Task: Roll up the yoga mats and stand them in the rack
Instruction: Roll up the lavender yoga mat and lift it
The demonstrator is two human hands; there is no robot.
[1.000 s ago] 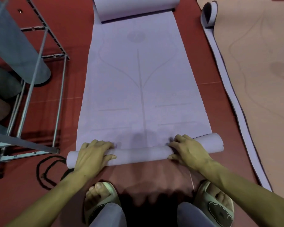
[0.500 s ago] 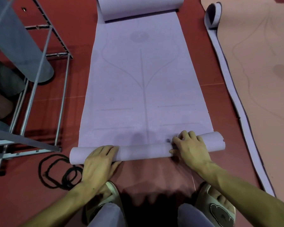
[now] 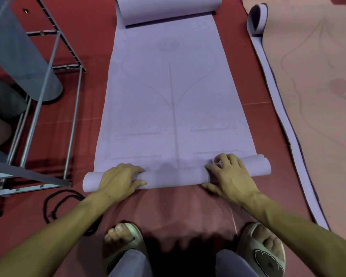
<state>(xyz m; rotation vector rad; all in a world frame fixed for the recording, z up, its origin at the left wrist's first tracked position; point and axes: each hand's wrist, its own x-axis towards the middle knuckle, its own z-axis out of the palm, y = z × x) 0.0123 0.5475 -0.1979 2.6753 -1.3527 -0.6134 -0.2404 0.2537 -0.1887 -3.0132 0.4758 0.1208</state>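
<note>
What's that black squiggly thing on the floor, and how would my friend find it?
Start at the metal rack on the left, then look down at the red floor just below its front corner. There, beside the left hand on the purple mat, lies a thin black cord, the only looped, dark thing there.

Light is dim and even, with a cool violet cast over the lilac yoga mat (image 3: pixel 174 100). It appears to come from above and behind the person: a soft, dark shadow pools on the red floor (image 3: pixel 254 90) at 6 o'clock, between the sandalled feet. A faint sheen lies on the floor beside the metal rack (image 3: pixel 54 80) at 9 o'clock. Wide-angle distortion bends the mat's edges and the rack bars outward. The corners look softer; the forearms are slightly blurred.
</note>
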